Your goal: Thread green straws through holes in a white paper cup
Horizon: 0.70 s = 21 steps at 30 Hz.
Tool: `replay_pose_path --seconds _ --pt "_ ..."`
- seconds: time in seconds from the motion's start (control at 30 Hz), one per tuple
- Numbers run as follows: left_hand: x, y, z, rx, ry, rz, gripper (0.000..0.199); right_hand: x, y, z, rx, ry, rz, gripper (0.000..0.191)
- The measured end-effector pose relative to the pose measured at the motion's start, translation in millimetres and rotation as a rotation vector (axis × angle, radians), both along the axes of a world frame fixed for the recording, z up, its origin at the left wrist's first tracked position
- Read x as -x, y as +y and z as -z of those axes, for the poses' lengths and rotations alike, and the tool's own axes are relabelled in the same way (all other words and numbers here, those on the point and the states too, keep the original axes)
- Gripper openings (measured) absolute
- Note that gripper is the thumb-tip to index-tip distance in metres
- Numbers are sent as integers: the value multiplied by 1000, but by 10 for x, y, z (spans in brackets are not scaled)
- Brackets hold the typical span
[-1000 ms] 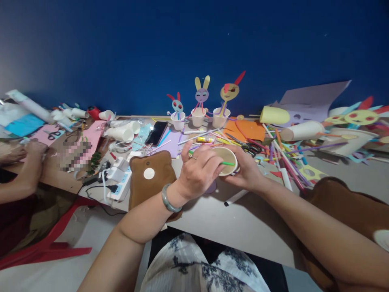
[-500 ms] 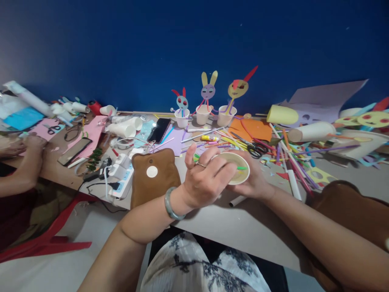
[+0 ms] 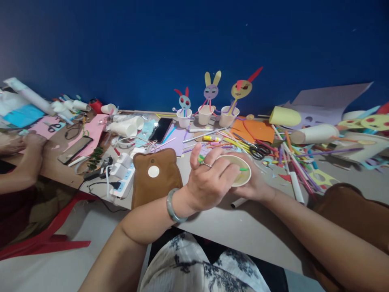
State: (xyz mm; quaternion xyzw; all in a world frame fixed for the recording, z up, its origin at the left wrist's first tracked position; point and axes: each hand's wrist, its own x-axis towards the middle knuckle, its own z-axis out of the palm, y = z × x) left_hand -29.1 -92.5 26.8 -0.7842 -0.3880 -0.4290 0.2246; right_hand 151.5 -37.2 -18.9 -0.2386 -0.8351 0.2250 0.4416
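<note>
My right hand is wrapped round a pale paper cup, whose opening is tilted toward me. My left hand, with a ring and a bangle, has its fingers bent at the cup's mouth around a green stick. One end of the green stick shows inside the cup, another green bit shows behind the fingers. Behind stand three paper cups with paper faces: a blue face, a purple one with yellow ears and a yellow one.
Black scissors, markers and an orange sheet lie beyond my hands. A brown pad and a power strip are to the left. Another person's hands are at the far left. Rolls and sticks crowd the right.
The whole view has shifted slightly. My hands keep nearly the same pose at the cup, and the green stick inside it has barely moved.
</note>
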Motion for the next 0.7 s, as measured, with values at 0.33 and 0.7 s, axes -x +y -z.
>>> replay_pose_path --seconds 0.33,0.7 --pt "-20 -9 5 68 -49 -36 14 6 22 89 5 -40 5 69" --pt "-17 33 23 110 -55 -4 15 21 14 30 22 -43 -102 66"
